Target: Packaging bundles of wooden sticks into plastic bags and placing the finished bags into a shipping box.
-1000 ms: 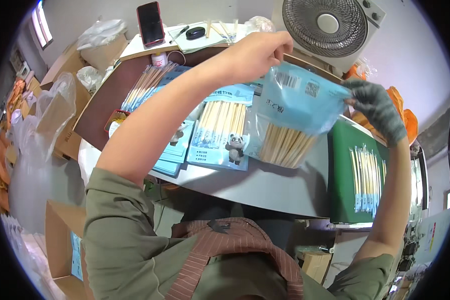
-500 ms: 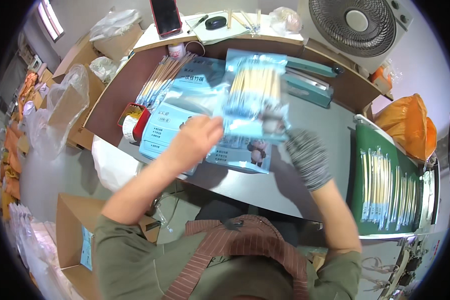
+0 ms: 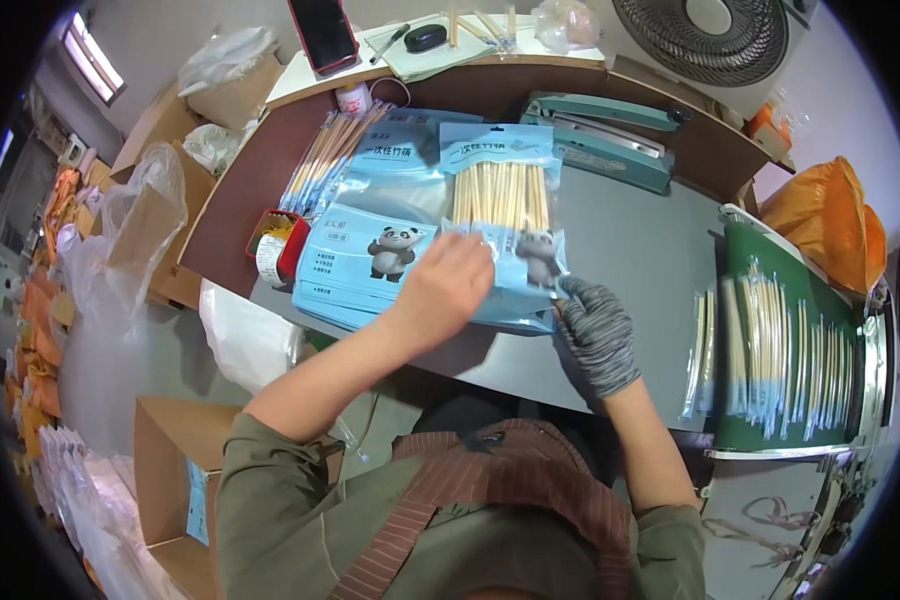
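Observation:
A clear and light-blue bag of bamboo chopsticks (image 3: 500, 195), with a panda printed low on its front, lies upright before me on other blue bags. My bare left hand (image 3: 448, 285) is closed at its lower left, fingers bent over the film; the fingertips are partly hidden. My right hand (image 3: 597, 335), in a grey knitted glove, pinches the bag's lower right corner. Left of it lies a stack of flat blue panda bags (image 3: 355, 262), partly covered by my left wrist. Loose wrapped chopsticks (image 3: 330, 155) lean behind that stack.
A teal bag sealer (image 3: 610, 150) stands at the back. On the right, wrapped chopsticks (image 3: 760, 340) lie in rows on a green surface (image 3: 745, 245). A red box (image 3: 288, 262) with a paper roll sits left. A phone (image 3: 323, 35) and fan (image 3: 705, 40) are beyond the table's rim.
The filled bag has come down from a blurred, raised position and rests flatter. My right hand has closed at its corner. Some wrapped chopsticks now lie past the green surface's left edge.

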Motion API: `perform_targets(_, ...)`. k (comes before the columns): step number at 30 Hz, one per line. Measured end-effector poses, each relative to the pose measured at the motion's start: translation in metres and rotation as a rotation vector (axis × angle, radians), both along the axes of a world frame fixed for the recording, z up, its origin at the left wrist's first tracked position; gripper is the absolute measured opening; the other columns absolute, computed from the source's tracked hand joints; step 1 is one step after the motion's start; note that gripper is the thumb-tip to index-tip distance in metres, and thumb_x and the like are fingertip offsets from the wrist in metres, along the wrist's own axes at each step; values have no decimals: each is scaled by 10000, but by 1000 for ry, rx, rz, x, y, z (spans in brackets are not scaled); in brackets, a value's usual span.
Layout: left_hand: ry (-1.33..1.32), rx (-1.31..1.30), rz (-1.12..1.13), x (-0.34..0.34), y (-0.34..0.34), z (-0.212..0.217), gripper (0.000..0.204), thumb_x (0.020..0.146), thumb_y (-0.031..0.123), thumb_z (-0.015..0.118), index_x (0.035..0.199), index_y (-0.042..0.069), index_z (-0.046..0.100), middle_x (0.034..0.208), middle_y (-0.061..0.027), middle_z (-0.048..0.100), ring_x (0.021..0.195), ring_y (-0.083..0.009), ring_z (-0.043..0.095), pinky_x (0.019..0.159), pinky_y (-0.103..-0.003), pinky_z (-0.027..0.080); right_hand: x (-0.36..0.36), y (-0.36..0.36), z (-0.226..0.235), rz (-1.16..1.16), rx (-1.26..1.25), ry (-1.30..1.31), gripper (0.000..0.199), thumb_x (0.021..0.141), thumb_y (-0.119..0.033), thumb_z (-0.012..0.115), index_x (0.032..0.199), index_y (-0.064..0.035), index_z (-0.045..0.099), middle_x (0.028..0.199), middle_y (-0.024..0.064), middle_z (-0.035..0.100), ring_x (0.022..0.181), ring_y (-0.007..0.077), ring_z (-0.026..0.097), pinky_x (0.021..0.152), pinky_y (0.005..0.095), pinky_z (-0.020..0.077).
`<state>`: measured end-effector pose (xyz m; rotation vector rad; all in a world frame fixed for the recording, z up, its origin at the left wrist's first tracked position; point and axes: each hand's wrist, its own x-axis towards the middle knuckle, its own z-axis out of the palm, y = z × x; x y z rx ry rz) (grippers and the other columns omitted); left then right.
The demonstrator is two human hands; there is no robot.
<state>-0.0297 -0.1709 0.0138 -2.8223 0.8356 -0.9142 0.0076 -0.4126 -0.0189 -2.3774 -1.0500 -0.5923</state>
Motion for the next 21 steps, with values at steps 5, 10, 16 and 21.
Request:
perform_targets(5,-61,-9,-50,20,-17,63,159,709,108,563,850,35,580,943,-92,566,964,-264,563,815,-406,453,-5,-8,26,-35,74,73,230,789,-143,666,1008,-72,665,1113,147,622,967,311,601,840,383,490)
perform_targets(10,295,193,130,4,-13,5,262,725,77,562,982,24,554,1229,-108,523,1152,-314,492,928,-382,433,-15,-2,13,7,-155,96,335,773,-212,683,1070,-66,634,1307,198,473,1156,342,493,959,395,422)
perform_targets(16,125,99,251,-4,2,-22,482,791,99,554,1264,38,482,1394,-102,420,1325,-326,343,1077,-493,265,-15,10,-9,-88,-280,207,343,811,-189,599,1099,-2,603,1380,219,392,1243,357,421,1049,398,353)
perform_targets(21,164,-92,137,-32,-20,-28,485,784,156,569,1255,55,515,1385,-88,439,1322,-305,347,1056,-556,250,-8,14,-21,-95,-203,246,327,832,-185,570,1099,2,595,1371,210,406,1194,333,470,1018,400,384)
